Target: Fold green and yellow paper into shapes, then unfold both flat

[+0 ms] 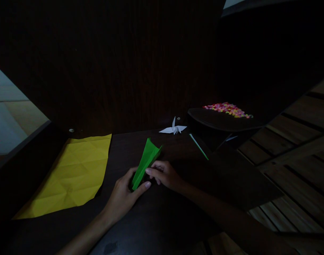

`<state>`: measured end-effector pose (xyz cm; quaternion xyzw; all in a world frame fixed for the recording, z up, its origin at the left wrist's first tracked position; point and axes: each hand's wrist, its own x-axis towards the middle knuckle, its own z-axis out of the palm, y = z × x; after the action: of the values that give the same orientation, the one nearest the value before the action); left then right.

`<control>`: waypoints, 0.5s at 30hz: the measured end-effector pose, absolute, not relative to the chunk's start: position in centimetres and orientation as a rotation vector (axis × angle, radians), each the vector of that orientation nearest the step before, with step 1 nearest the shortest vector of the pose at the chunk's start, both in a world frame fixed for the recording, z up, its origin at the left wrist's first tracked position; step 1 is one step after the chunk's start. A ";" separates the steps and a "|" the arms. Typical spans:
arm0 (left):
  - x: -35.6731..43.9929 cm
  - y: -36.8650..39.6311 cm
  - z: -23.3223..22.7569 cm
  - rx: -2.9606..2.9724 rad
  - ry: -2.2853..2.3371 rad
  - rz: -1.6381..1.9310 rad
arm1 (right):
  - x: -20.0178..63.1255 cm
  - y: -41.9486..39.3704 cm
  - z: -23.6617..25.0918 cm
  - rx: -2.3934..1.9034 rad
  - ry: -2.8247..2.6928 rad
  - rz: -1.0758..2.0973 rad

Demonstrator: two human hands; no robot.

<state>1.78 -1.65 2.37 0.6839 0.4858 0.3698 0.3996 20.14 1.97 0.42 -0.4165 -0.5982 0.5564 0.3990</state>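
Observation:
A green sheet of folded origami paper [146,159] is held up between my hands, its far end spread into points and its near end narrow. My left hand [125,189] grips the narrow lower end, fingers behind it and thumb stretched out in front. With thumb and bent fingers, my right hand [163,173] pinches the paper's right edge. Beyond them, a white folded paper crane [174,129] stands on the dark wooden surface [140,219]. Part of my left fingers is hidden behind the paper.
On the left lies a creased yellow paper sheet [77,170]. A thin green-and-white paper strip [199,147] rests at the right. Several small colourful pieces [229,109] are heaped on a raised dark ledge [212,119]. A dark wooden panel [111,71] rises behind; slatted wood [297,170] shows at right.

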 end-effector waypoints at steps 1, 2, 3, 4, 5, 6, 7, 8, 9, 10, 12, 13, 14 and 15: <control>1.8 -1.6 2.4 1.706 1.227 0.948 | 20.2 1.9 0.4 -1.051 -1.507 1.420; 1.8 -1.6 2.3 1.687 1.228 0.952 | 20.2 1.9 0.4 -1.048 -1.500 1.434; 1.7 -1.6 2.3 1.678 1.230 0.945 | 20.2 1.8 0.4 -1.046 -1.491 1.450; 1.7 -1.5 2.2 1.682 1.235 0.933 | 20.2 1.8 0.4 -1.045 -1.484 1.464; 1.7 -1.5 2.1 1.695 1.241 0.918 | 20.2 1.8 0.3 -1.040 -1.483 1.479; 1.6 -1.5 2.0 1.712 1.244 0.906 | 20.1 1.8 0.3 -1.031 -1.484 1.491; 1.6 -1.4 2.0 1.723 1.242 0.898 | 20.1 1.8 0.3 -1.016 -1.484 1.500; 1.6 -1.4 2.0 1.728 1.234 0.897 | 20.0 1.8 0.2 -0.998 -1.480 1.507; 1.5 -1.4 1.9 1.727 1.220 0.902 | 19.9 1.8 0.2 -0.980 -1.469 1.507; 1.5 -1.5 2.0 1.724 1.200 0.907 | 19.8 1.9 0.1 -0.967 -1.454 1.502; 1.4 -1.6 2.0 1.714 1.169 0.908 | 19.6 1.9 0.0 -0.955 -1.431 1.488; 1.5 -1.6 2.0 1.702 1.164 0.904 | 19.6 2.0 0.0 -0.951 -1.427 1.486; 1.5 -1.7 2.1 1.681 1.166 0.898 | 19.5 2.0 0.0 -0.945 -1.427 1.487; 1.5 -1.7 2.1 1.647 1.174 0.891 | 19.5 2.0 -0.1 -0.936 -1.435 1.492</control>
<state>1.52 -1.74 2.10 0.6658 0.4745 0.3603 0.4491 19.49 2.03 -0.09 -0.3737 -0.5727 0.5957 0.4214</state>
